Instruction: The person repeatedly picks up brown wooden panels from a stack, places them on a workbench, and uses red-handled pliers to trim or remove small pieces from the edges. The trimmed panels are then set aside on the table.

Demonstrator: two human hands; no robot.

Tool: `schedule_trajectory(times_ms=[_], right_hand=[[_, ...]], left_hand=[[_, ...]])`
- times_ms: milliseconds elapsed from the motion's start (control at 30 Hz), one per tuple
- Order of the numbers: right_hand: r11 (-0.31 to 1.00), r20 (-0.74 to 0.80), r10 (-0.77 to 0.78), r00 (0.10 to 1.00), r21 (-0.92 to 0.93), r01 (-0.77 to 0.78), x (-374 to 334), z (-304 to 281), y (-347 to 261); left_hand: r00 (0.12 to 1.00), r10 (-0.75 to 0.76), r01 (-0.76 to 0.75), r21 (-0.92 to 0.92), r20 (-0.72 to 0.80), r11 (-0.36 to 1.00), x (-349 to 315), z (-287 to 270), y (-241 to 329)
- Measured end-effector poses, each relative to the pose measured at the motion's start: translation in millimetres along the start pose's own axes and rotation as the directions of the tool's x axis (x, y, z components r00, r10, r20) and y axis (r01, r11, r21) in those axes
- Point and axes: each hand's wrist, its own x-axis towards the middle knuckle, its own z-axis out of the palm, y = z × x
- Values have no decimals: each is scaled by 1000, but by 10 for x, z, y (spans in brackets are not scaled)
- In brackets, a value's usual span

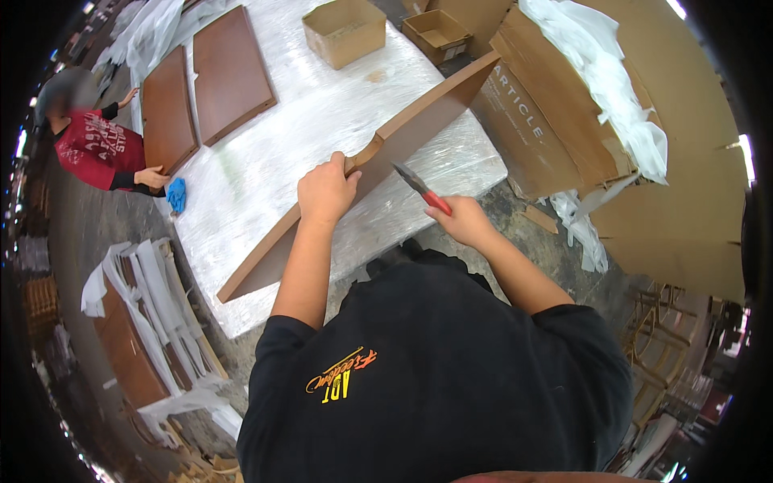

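Note:
A long brown wooden panel (431, 121) stands on its edge across the table, slanting from lower left to upper right. My left hand (326, 189) is closed over its upper edge, beside a curved cutout. In my right hand (463, 221) is a pair of pliers (419, 187) with red handles and dark jaws. The jaws point up and left toward the panel's near face, and appear apart from it. Under the panel is the table (451, 177), wrapped in clear plastic film.
Two brown panels (229, 76) lie at the table's far left, where a person in a red shirt (93, 149) touches one. A blue cloth (176, 195) is nearby. A small carton (345, 32) sits at the back; a large carton (523, 121) stands right. Wrapped panels (133, 346) lean lower left.

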Motion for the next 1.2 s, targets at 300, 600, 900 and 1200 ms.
schedule_trajectory(times_ms=[300, 600, 900, 1200], right_hand=[[959, -21, 64, 998, -276, -68, 207, 180, -433], [958, -48, 66, 997, -275, -76, -51, 231, -547], [904, 17, -117, 993, -413, 113, -185, 195, -489], [971, 59, -122, 991, -201, 131, -145, 147, -435]], left_hand=[[997, 32, -36, -55, -69, 998, -285, 112, 86], [1000, 23, -23, -31, -9, 999, -401, 166, 200], [982, 172, -171, 12, -83, 985, -500, 123, 182], [994, 16, -12, -35, 110, 999, -432, -99, 363]])
